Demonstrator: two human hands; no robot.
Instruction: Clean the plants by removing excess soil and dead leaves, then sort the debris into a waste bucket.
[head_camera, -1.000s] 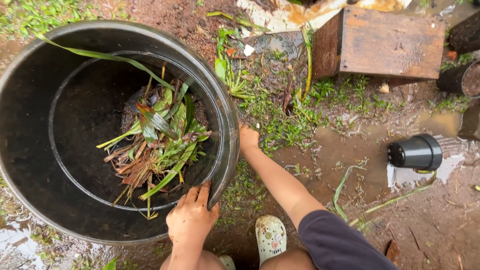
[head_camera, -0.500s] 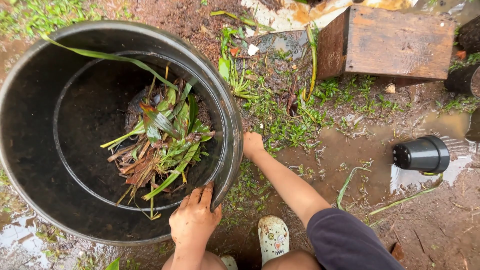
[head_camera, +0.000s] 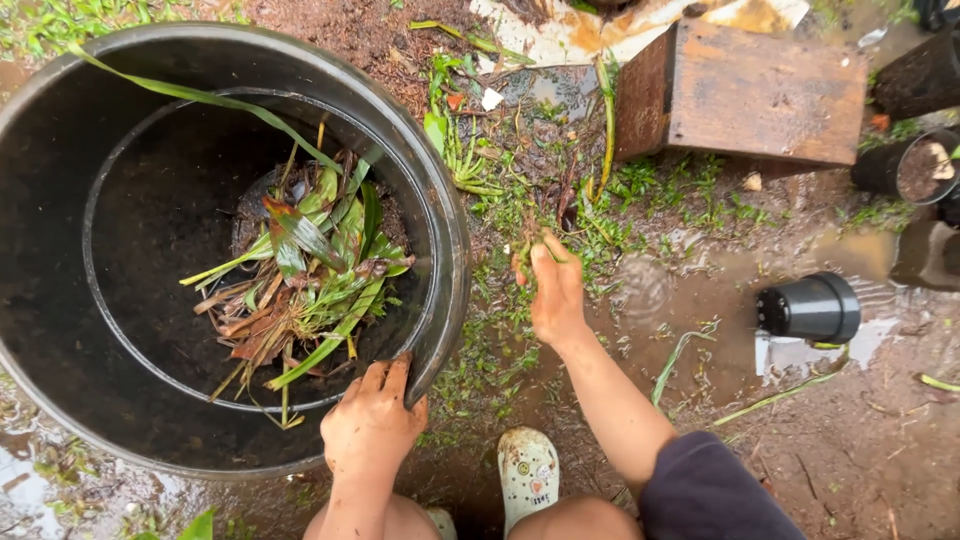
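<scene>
A person crouches on muddy ground beside a large black tub (head_camera: 60, 150) holding a heap of cut green and brown leaves (head_camera: 305, 275). The left hand (head_camera: 372, 425) grips the tub's near rim, fingers curled over the edge. Just right of the tub, the right hand (head_camera: 553, 290) closes on a tuft of weeds (head_camera: 527, 240). Farther right lie a small black pot (head_camera: 810, 308) and a wooden block (head_camera: 745, 90).
</scene>
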